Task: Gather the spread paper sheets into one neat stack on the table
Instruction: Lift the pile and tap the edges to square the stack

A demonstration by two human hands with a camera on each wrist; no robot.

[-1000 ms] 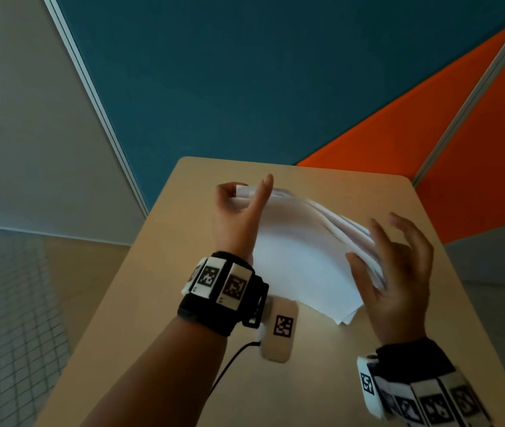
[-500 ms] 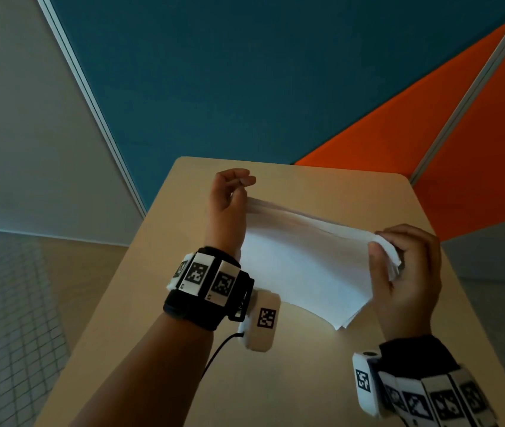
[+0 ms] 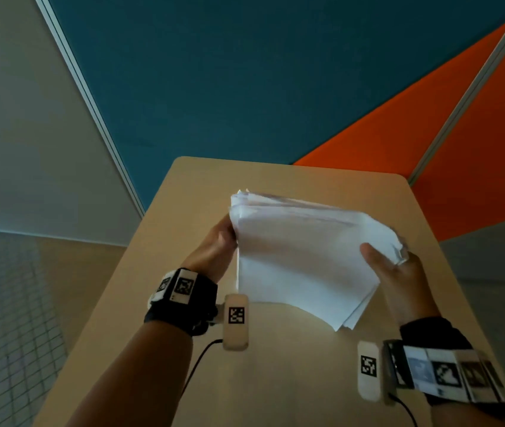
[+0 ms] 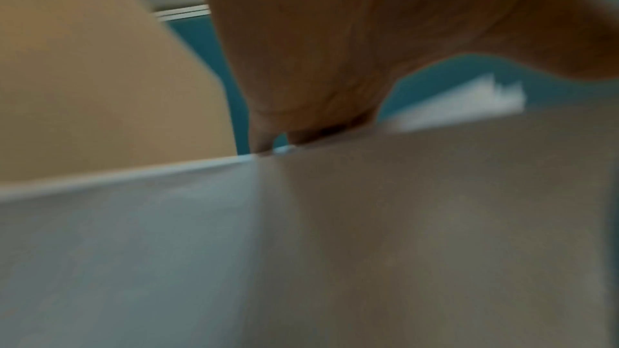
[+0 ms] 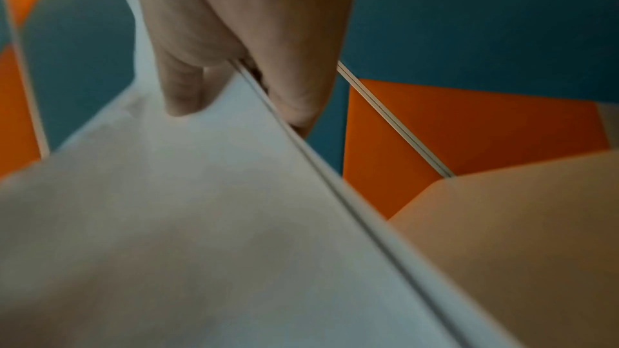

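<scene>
Dim, warm light — wrist views blurred, head view bowed at edges.

The head camera is looking forward and down from above at the table (image 3: pixel 275 380) and blue wall panel (image 3: pixel 245 72); both wrist cameras are peering along the palms, very close (left one blurred), sharing the paper stack (image 3: pixel 303 257).
</scene>
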